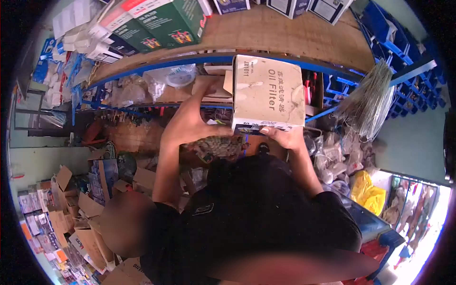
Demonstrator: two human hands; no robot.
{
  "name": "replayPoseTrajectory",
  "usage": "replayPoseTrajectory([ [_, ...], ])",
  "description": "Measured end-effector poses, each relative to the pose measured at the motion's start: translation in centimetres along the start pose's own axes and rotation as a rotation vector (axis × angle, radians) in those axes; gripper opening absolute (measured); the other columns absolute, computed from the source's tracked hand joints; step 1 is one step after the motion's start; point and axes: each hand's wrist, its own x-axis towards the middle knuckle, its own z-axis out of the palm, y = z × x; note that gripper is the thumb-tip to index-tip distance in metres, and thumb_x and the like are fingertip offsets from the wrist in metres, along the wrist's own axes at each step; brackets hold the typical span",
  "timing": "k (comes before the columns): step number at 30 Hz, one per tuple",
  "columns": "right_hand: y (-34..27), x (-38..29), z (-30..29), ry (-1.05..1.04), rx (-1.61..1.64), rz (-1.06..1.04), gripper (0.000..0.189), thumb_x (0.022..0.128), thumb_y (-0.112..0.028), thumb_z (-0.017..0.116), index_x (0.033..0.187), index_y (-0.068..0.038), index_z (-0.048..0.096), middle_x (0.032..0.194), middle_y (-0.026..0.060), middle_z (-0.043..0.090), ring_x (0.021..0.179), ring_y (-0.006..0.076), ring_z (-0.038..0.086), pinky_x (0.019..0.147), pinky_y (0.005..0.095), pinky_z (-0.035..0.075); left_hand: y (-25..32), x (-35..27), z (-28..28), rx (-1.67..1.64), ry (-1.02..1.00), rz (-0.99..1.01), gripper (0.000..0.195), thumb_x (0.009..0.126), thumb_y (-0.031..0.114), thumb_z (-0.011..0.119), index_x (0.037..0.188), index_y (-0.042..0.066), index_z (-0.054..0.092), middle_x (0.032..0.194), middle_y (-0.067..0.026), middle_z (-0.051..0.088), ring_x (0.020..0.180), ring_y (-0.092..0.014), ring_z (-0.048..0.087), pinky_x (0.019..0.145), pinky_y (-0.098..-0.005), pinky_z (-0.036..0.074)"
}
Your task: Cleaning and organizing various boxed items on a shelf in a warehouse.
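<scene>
A worn tan oil filter carton (269, 89) with printed writing is held up in front of me, its white and dark blue side facing me. My right hand (290, 137) grips it at the lower right, the thumb pressed on the near side. My left hand (190, 123) is at the carton's left, fingers spread and curved in a C shape. Its thumb tip is at the lower left corner, while the fingertips are blurred near a small cardboard flap (228, 82). The carton's contents, if any, are hidden.
A wooden shelf (285, 39) with a blue metal edge carries green and white filter boxes (171, 25). A wire bundle (368, 103) hangs at right before blue bins (413, 89). Open cardboard boxes (94, 242) crowd the lower left. A yellow bag (367, 192) lies right.
</scene>
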Motion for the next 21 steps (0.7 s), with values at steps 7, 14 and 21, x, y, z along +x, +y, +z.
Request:
replayPoseTrajectory([
  [7, 1.0, -1.0, -1.7, 0.039, -0.083, -0.008, 0.133, 0.064, -0.011, 0.094, 0.162, 0.000, 0.006, 0.154, 0.0215, 0.040, 0.140, 0.0329, 0.048, 0.113, 0.0484, 0.044, -16.6, -5.7, 2.3, 0.511, -1.114, -0.582, 0.071, 0.065, 0.052, 0.090, 0.114, 0.004, 0.074, 0.105, -0.0154, 0.077, 0.097, -0.031, 0.073, 0.086, -0.0391, 0.056],
  [14, 0.7, -0.1, -1.2, 0.098, -0.058, -0.167, 0.137, 0.062, -0.018, 0.099, 0.162, 0.001, 0.006, 0.156, 0.0229, 0.038, 0.143, 0.0331, 0.044, 0.116, 0.0489, 0.041, -14.1, -7.1, -3.4, 0.183, -0.611, -0.531, 0.048, 0.075, 0.036, 0.083, 0.106, 0.000, 0.075, 0.106, -0.0145, 0.077, 0.098, -0.025, 0.073, 0.085, -0.0389, 0.056],
  [21, 1.7, 0.4, -1.3, 0.020, -0.048, -0.272, 0.137, 0.061, -0.017, 0.099, 0.162, 0.002, 0.007, 0.157, 0.0229, 0.037, 0.143, 0.0329, 0.044, 0.117, 0.0489, 0.040, -9.1, -9.1, -4.0, -0.873, 0.424, -0.165, 0.069, 0.081, 0.023, 0.066, 0.138, -0.013, 0.054, 0.137, -0.0272, 0.062, 0.129, -0.039, 0.060, 0.114, -0.0488, 0.043],
])
